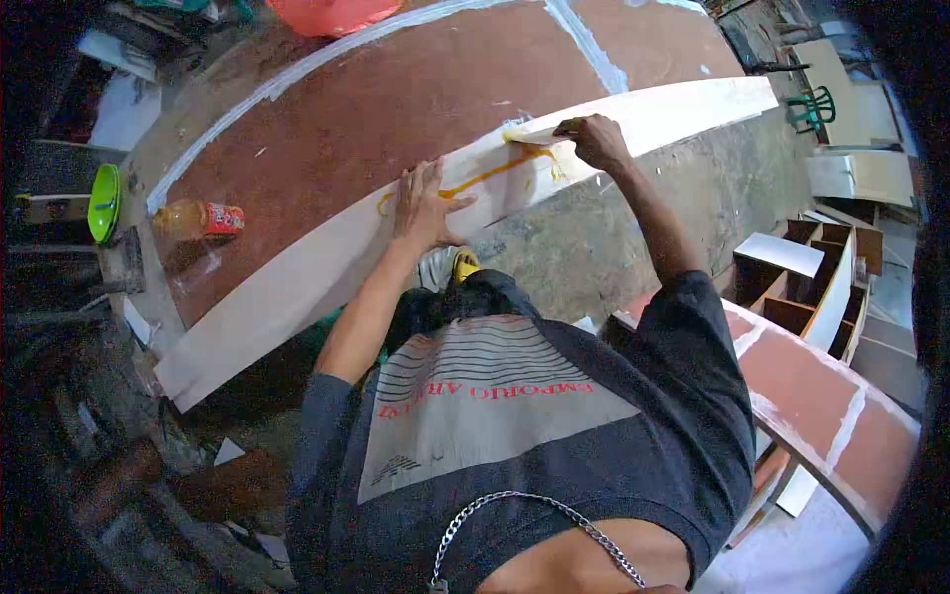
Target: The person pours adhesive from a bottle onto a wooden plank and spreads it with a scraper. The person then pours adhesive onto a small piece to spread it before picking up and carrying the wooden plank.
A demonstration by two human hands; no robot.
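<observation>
A long, pale board (327, 262) lies along the near edge of a reddish-brown panel. My left hand (424, 210) rests on this board with the fingers spread, holding nothing. A winding line of yellow-orange glue-like paste (495, 174) runs across the board from beside my left hand toward the right. My right hand (596, 142) is closed over the end of a thin, pale flat spreader (534, 136). The spreader's far edge touches the board near a yellowish smear, and its exact shape is hard to make out against the pale surface.
The reddish-brown panel (396, 109) has white filler strips. On its left lies a bottle with a red label (223, 219); beyond the edge is a green bowl (104, 203). A wooden compartment frame (792, 282) and another reddish panel (802, 371) stand at right.
</observation>
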